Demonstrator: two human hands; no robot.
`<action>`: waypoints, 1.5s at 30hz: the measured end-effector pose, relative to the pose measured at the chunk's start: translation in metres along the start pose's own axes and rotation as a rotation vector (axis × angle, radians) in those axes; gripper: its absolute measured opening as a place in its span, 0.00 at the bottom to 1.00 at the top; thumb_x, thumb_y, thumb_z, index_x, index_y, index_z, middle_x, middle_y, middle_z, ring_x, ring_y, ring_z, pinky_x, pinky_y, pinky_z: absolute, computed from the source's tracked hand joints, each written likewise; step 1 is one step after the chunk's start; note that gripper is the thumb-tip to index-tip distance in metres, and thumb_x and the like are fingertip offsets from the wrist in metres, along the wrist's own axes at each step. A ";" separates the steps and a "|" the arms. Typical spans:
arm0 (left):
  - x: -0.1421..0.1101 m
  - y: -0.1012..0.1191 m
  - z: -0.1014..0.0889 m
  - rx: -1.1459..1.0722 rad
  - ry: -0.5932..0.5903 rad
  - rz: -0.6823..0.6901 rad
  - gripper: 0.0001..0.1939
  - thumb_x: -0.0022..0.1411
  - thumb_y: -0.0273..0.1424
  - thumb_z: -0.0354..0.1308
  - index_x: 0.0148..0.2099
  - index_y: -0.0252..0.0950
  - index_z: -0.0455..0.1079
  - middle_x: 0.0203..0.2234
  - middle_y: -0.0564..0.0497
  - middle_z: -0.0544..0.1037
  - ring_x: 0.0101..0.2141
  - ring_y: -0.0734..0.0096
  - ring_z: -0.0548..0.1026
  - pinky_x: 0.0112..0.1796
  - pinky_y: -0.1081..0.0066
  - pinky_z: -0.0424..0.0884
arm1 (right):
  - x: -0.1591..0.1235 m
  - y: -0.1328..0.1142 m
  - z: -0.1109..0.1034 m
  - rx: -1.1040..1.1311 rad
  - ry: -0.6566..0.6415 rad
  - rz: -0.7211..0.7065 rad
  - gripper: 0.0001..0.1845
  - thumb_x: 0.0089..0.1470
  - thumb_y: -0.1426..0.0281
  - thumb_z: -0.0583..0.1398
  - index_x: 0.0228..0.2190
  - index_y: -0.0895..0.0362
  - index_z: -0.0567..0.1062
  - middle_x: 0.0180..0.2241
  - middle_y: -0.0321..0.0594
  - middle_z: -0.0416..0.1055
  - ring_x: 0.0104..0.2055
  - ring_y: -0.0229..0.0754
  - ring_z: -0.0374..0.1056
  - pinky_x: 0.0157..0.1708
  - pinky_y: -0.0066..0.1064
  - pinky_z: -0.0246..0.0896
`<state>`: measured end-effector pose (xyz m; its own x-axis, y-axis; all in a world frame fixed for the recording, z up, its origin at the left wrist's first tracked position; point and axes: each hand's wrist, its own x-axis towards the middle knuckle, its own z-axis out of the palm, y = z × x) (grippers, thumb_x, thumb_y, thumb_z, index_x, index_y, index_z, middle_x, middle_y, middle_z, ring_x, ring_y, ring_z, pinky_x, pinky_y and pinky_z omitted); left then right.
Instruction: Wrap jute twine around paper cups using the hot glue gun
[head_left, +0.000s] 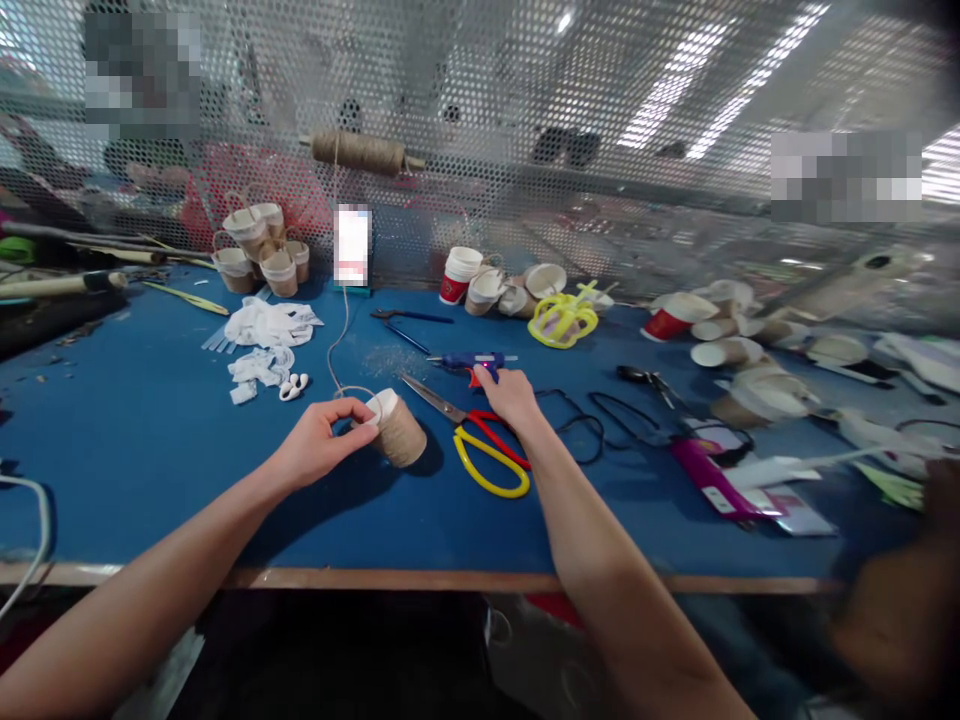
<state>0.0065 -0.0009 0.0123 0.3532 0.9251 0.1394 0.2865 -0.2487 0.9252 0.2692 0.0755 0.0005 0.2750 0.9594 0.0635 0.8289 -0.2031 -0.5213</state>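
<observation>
My left hand (324,440) pinches the white rim of a paper cup (403,432) wrapped in brown twine. The cup is tilted, its mouth toward the upper left. From a twine spool (360,152) on a rod, a strand of twine (345,325) hangs down and reaches the cup's rim by my fingers. Farther right, my right hand (511,395) is closed round the handle of a blue glue gun (469,360), whose nozzle points left. Between the two hands lie large scissors (491,470) with red and yellow handles, partly hidden under my right forearm.
Twine-wrapped cups with handles (279,272) stand at the back left, near white ribbon scraps (274,325). Pliers (405,325) lie behind the glue gun. A yellow woven frame (562,320), a red cup (459,275) and black cords (585,420) are beyond. Someone's arm (900,600) shows at right.
</observation>
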 end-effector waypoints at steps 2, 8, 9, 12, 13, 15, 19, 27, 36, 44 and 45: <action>0.000 0.000 0.000 -0.006 -0.010 -0.005 0.07 0.54 0.31 0.52 0.27 0.33 0.66 0.24 0.52 0.70 0.28 0.72 0.67 0.33 0.71 0.63 | -0.007 -0.005 -0.003 -0.052 0.034 -0.025 0.16 0.49 0.65 0.56 0.25 0.67 0.74 0.36 0.65 0.69 0.50 0.62 0.58 0.46 0.45 0.50; -0.002 -0.002 0.002 -0.050 -0.060 -0.017 0.07 0.54 0.32 0.53 0.28 0.33 0.66 0.25 0.51 0.71 0.29 0.72 0.67 0.35 0.71 0.63 | -0.046 -0.054 -0.016 0.028 -0.109 -0.351 0.14 0.53 0.63 0.53 0.29 0.57 0.75 0.41 0.43 0.70 0.46 0.42 0.63 0.47 0.32 0.52; -0.002 -0.002 0.002 -0.058 -0.071 -0.018 0.07 0.54 0.32 0.54 0.28 0.33 0.66 0.25 0.51 0.71 0.29 0.72 0.67 0.35 0.70 0.63 | -0.052 -0.064 -0.016 0.079 -0.187 -0.444 0.14 0.54 0.63 0.51 0.30 0.54 0.75 0.41 0.38 0.71 0.45 0.38 0.64 0.46 0.28 0.54; -0.003 -0.002 0.003 -0.070 -0.104 -0.026 0.08 0.54 0.32 0.54 0.28 0.32 0.67 0.25 0.51 0.72 0.29 0.72 0.68 0.35 0.70 0.63 | -0.068 -0.086 -0.010 0.319 -0.488 -0.686 0.15 0.54 0.63 0.51 0.29 0.58 0.74 0.37 0.41 0.72 0.42 0.38 0.66 0.42 0.29 0.57; -0.003 -0.002 0.004 -0.071 -0.111 -0.025 0.08 0.54 0.32 0.54 0.28 0.32 0.67 0.24 0.51 0.72 0.29 0.72 0.68 0.35 0.70 0.63 | -0.072 -0.090 -0.007 0.374 -0.547 -0.693 0.15 0.53 0.62 0.53 0.28 0.59 0.73 0.35 0.42 0.73 0.40 0.39 0.66 0.41 0.30 0.58; -0.004 -0.003 0.004 -0.087 -0.124 -0.026 0.07 0.54 0.32 0.55 0.28 0.32 0.67 0.24 0.51 0.72 0.29 0.72 0.68 0.35 0.70 0.63 | -0.076 -0.093 -0.003 0.466 -0.581 -0.620 0.13 0.50 0.63 0.55 0.26 0.60 0.72 0.34 0.42 0.72 0.36 0.38 0.67 0.38 0.31 0.59; -0.004 -0.003 0.003 -0.201 -0.131 -0.089 0.08 0.53 0.32 0.56 0.29 0.32 0.68 0.25 0.51 0.72 0.28 0.72 0.68 0.34 0.70 0.64 | -0.077 -0.084 -0.007 0.628 -0.475 -0.496 0.09 0.49 0.66 0.56 0.25 0.60 0.70 0.34 0.42 0.71 0.33 0.35 0.66 0.36 0.30 0.60; -0.004 0.006 0.002 -0.446 -0.119 -0.215 0.07 0.49 0.30 0.60 0.28 0.31 0.67 0.22 0.54 0.71 0.25 0.78 0.67 0.32 0.74 0.63 | -0.076 -0.062 -0.015 0.735 -0.342 -0.426 0.09 0.46 0.64 0.59 0.25 0.58 0.69 0.27 0.38 0.69 0.30 0.35 0.64 0.35 0.31 0.60; -0.007 0.003 -0.001 -0.488 -0.183 -0.205 0.05 0.51 0.29 0.59 0.28 0.32 0.68 0.24 0.54 0.71 0.26 0.78 0.66 0.31 0.75 0.61 | -0.078 -0.055 -0.005 0.843 -0.410 -0.386 0.09 0.46 0.64 0.60 0.24 0.58 0.68 0.29 0.38 0.69 0.32 0.36 0.65 0.35 0.33 0.60; -0.009 -0.001 -0.002 -0.544 -0.238 -0.198 0.05 0.53 0.29 0.59 0.29 0.32 0.68 0.27 0.53 0.73 0.28 0.78 0.66 0.31 0.76 0.60 | -0.081 -0.051 -0.005 0.832 -0.445 -0.382 0.09 0.47 0.64 0.60 0.24 0.58 0.69 0.29 0.39 0.69 0.32 0.36 0.65 0.35 0.32 0.61; -0.010 -0.001 -0.003 -0.551 -0.241 -0.198 0.05 0.53 0.29 0.59 0.29 0.32 0.68 0.28 0.53 0.73 0.28 0.79 0.66 0.31 0.76 0.60 | -0.081 -0.051 -0.006 0.833 -0.449 -0.380 0.09 0.47 0.64 0.60 0.24 0.58 0.69 0.29 0.39 0.69 0.32 0.36 0.65 0.35 0.32 0.61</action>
<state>0.0006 -0.0088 0.0111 0.5495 0.8320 -0.0771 -0.1106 0.1639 0.9803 0.2074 0.0072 0.0266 -0.2858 0.9516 0.1130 0.1733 0.1673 -0.9706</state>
